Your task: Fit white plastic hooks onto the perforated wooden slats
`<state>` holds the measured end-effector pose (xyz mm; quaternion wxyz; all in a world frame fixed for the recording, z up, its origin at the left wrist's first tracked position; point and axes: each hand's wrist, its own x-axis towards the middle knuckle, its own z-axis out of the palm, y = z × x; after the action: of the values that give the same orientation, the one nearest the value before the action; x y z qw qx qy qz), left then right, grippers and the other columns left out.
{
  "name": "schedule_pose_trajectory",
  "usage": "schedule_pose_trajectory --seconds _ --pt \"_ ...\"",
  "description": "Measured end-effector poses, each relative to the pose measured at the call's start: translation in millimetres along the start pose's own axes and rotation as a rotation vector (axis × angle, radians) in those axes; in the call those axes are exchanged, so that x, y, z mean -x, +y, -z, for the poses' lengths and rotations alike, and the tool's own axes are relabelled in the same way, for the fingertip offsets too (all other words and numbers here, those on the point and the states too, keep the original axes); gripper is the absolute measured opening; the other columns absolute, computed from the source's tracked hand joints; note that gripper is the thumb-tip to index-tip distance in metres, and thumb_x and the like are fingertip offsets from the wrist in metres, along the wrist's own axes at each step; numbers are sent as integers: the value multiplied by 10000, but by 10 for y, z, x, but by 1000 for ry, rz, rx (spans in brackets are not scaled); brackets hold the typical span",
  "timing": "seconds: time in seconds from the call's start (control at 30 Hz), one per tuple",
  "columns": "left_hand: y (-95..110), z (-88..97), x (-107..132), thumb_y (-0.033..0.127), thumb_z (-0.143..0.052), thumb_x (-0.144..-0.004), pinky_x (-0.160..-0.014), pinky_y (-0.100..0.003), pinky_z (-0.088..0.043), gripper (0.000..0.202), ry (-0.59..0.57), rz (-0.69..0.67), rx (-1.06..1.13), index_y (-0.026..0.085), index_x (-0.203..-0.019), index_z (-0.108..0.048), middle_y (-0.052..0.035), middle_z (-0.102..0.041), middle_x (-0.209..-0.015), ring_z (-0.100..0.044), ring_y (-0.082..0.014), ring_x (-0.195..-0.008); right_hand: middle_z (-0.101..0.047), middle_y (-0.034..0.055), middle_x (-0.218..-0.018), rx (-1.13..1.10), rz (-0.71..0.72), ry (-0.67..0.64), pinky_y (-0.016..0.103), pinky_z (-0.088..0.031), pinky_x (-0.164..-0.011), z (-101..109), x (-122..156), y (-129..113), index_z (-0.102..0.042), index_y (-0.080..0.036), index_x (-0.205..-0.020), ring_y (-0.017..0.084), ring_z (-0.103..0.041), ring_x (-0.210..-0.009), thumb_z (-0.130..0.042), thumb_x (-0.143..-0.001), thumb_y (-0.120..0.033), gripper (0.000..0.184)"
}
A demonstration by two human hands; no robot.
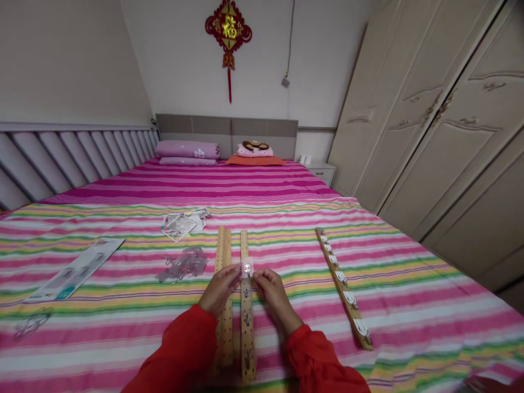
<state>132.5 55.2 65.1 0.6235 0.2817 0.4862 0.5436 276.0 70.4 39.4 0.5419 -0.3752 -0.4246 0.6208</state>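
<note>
A clear adhesive hook (pixel 247 268) with a metal hook sits over a perforated wooden strip (pixel 247 344), between my two hands. My left hand (pixel 222 287) pinches its left edge. From the other side, the closed fingertips of my right hand (pixel 272 292) grip at its lower right edge. Nearer to me on the same strip, several hooks are lined up. Just left of it, partly under my left hand, lie more perforated wooden strips (pixel 227 327). Whether the clear hook touches the wood is hard to make out.
At right lies a wooden strip (pixel 343 289) bearing several white hooks. A pile of clear hooks (pixel 190 263), some opened packaging (pixel 180 225), a hook card (pixel 82 267) and thin metal rings (pixel 33 323) are at left. Everything rests on a striped bedspread (pixel 295 349).
</note>
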Motion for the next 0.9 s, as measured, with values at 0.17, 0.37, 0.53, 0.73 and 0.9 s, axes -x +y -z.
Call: schedule_pose_trajectory --seconds 0.17,0.37,0.53,0.73,0.9 --pt "-30 72 -218 265 -818 -532 -780 -286 -487 405 26 -161 -198 136 -902 -714 -62 -723 -838 -640 -161 -785 -510 -36 -518 127 56 79 248 -336 -534 31 -154 198 -564 -188 -545 122 -431 -527 -648 -615 -340 187" --pt "-115 111 -384 233 -751 -538 -759 -310 -504 416 78 -318 -352 121 -934 -691 -37 -692 -779 -638 -168 -745 -475 -48 -508 225 61 110 246 -326 -528 35 -261 325 -530 -199 -532 125 -409 -530 -605 -623 -309 161" --pt "-179 110 -443 196 -688 -569 -687 -272 -519 398 106 -379 -423 130 -961 -670 4 -657 -731 -624 -129 -666 -441 -59 -482 304 41 123 248 -320 -508 36 -324 376 -491 -215 -523 127 -395 -505 -558 -613 -309 147" --pt "-219 107 -437 194 -610 -650 -736 -290 -553 368 91 -461 -575 144 -1011 -665 -13 -693 -805 -649 -137 -726 -425 -66 -480 322 33 126 247 -317 -500 50 -351 426 -460 -224 -528 127 -393 -498 -553 -620 -336 172" --pt "-265 99 -443 175 -565 -690 -715 -276 -554 331 76 -504 -658 154 -1000 -680 -19 -703 -800 -647 -138 -721 -419 -65 -488 367 53 142 248 -310 -506 55 -361 435 -447 -225 -522 129 -393 -510 -538 -624 -327 171"
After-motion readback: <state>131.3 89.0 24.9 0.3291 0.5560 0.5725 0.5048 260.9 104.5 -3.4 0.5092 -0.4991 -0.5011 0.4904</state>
